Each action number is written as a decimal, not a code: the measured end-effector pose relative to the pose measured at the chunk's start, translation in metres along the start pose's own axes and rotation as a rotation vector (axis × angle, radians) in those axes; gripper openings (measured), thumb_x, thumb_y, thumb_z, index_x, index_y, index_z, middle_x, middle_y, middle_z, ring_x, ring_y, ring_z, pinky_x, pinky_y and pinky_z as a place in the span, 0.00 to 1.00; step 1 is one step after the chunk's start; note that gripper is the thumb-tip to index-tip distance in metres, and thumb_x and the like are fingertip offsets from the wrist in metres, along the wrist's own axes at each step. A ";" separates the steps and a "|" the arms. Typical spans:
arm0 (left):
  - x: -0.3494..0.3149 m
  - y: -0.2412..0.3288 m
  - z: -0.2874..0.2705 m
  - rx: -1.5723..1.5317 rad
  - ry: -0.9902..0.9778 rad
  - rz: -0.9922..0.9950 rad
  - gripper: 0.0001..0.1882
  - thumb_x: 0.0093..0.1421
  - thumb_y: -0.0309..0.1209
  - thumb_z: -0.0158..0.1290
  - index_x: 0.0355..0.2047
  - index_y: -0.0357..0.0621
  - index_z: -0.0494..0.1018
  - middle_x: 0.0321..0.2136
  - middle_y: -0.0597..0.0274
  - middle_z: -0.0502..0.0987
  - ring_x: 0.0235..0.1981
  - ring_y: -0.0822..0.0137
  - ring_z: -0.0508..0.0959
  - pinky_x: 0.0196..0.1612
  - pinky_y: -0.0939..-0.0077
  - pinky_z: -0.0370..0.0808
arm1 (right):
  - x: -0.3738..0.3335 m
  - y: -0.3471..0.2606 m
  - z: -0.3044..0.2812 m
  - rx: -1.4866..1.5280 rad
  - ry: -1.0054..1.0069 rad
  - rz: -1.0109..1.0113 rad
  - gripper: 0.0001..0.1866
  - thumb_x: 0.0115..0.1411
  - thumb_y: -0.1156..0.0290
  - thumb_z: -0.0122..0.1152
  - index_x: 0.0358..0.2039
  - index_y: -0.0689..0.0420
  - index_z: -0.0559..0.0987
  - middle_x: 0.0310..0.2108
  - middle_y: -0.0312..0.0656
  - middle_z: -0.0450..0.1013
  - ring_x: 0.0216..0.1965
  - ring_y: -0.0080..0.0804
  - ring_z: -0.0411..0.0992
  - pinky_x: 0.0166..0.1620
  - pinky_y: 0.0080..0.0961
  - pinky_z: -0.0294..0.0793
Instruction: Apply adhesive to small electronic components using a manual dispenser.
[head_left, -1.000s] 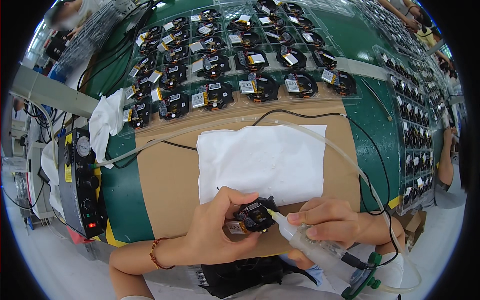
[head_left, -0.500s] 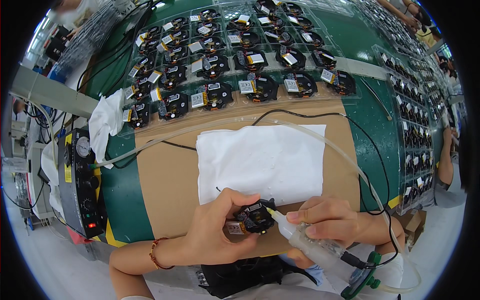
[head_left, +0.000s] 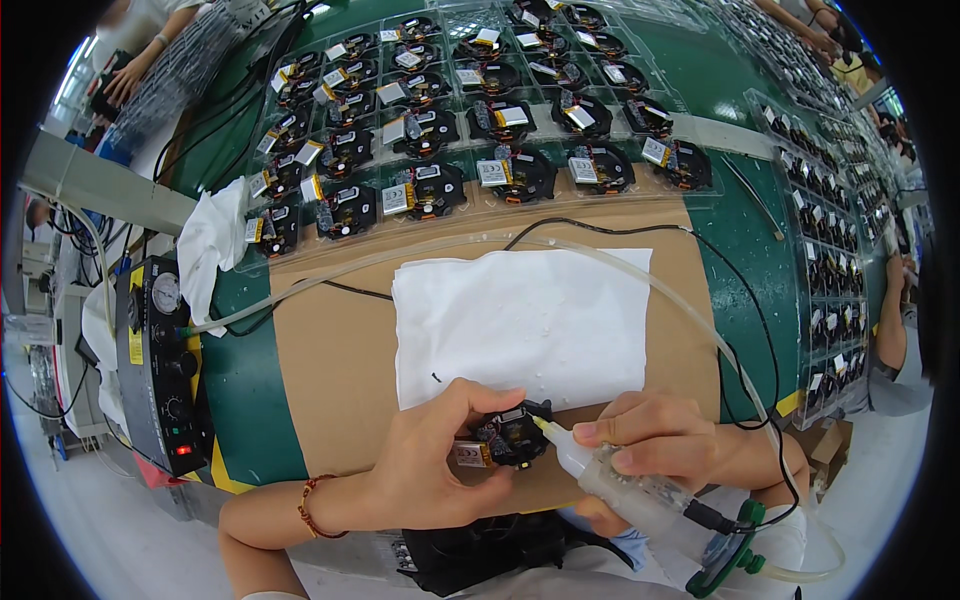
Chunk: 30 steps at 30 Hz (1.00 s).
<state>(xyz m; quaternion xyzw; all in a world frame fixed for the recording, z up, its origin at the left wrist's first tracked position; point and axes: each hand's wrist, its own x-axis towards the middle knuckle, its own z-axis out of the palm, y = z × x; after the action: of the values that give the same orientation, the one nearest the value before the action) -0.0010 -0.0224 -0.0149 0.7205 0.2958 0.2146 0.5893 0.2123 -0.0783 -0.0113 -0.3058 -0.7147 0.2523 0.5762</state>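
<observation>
My left hand [head_left: 440, 450] grips a round black electronic module [head_left: 514, 434] by its edges, thumb below and index finger above. A small silver battery [head_left: 472, 455] hangs off the module's left side, beside my palm. In my right hand [head_left: 650, 440] is a glue dispensing syringe [head_left: 630, 495], a translucent barrel with a white tip cone. Its yellowish needle [head_left: 542, 423] points at the module's right edge; whether it touches cannot be made out. A black cable and a clear hose run from the syringe's green-capped rear end. Both hands are just below a white cloth [head_left: 520, 320].
Clear trays of similar modules [head_left: 425, 188] fill the far side; another tray stack [head_left: 830, 290] stands at right. A black dispenser box [head_left: 160, 370] with a gauge is at left. The hose [head_left: 470, 240] arcs over the brown cardboard [head_left: 330, 370]. Tweezers [head_left: 755, 200] lie far right.
My hands and the syringe stay nearly in place, with the module tilted or shifted very slightly. At the far upper left, another person's hand has come into view.
</observation>
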 end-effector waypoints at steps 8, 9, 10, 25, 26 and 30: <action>0.002 0.004 0.000 0.004 -0.006 -0.010 0.26 0.43 0.22 0.58 0.46 0.38 0.68 0.32 0.58 0.75 0.30 0.69 0.78 0.34 0.80 0.74 | -0.001 -0.003 -0.002 0.014 0.008 0.084 0.22 0.38 0.68 0.74 0.29 0.60 0.71 0.33 0.48 0.72 0.18 0.34 0.71 0.19 0.21 0.71; 0.002 0.004 0.000 0.002 -0.007 -0.009 0.26 0.43 0.22 0.58 0.46 0.38 0.68 0.32 0.58 0.75 0.30 0.69 0.78 0.34 0.80 0.74 | -0.001 -0.003 -0.002 0.014 0.009 0.089 0.22 0.38 0.68 0.74 0.29 0.60 0.70 0.33 0.48 0.72 0.18 0.34 0.71 0.19 0.22 0.71; 0.002 0.004 0.000 0.009 -0.003 0.001 0.26 0.43 0.22 0.58 0.46 0.38 0.68 0.32 0.58 0.75 0.30 0.69 0.78 0.34 0.80 0.74 | -0.001 -0.003 -0.002 0.016 0.010 0.088 0.22 0.38 0.68 0.74 0.29 0.60 0.70 0.33 0.48 0.72 0.18 0.34 0.71 0.19 0.22 0.71; 0.002 0.005 -0.001 0.055 -0.004 0.011 0.26 0.42 0.22 0.57 0.45 0.39 0.69 0.31 0.56 0.75 0.29 0.65 0.77 0.32 0.78 0.74 | 0.000 -0.007 -0.009 0.033 -0.156 0.149 0.29 0.38 0.71 0.75 0.38 0.61 0.67 0.36 0.49 0.68 0.34 0.38 0.76 0.28 0.24 0.73; 0.002 0.005 -0.001 0.047 -0.007 0.003 0.26 0.42 0.22 0.57 0.45 0.39 0.69 0.31 0.56 0.75 0.29 0.65 0.77 0.32 0.78 0.74 | 0.000 -0.007 -0.009 0.032 -0.148 0.148 0.29 0.38 0.71 0.75 0.38 0.61 0.67 0.36 0.49 0.68 0.34 0.38 0.76 0.28 0.24 0.73; 0.003 0.005 0.001 0.041 0.001 0.035 0.26 0.42 0.22 0.57 0.45 0.39 0.69 0.31 0.56 0.75 0.28 0.64 0.77 0.32 0.78 0.74 | 0.002 -0.010 -0.012 0.015 -0.161 0.147 0.29 0.39 0.71 0.75 0.38 0.60 0.66 0.36 0.49 0.68 0.34 0.37 0.76 0.27 0.23 0.73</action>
<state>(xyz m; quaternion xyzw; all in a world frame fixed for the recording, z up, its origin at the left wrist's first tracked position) 0.0027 -0.0212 -0.0108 0.7373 0.2876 0.2190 0.5706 0.2218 -0.0834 -0.0004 -0.3319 -0.7323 0.3233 0.4990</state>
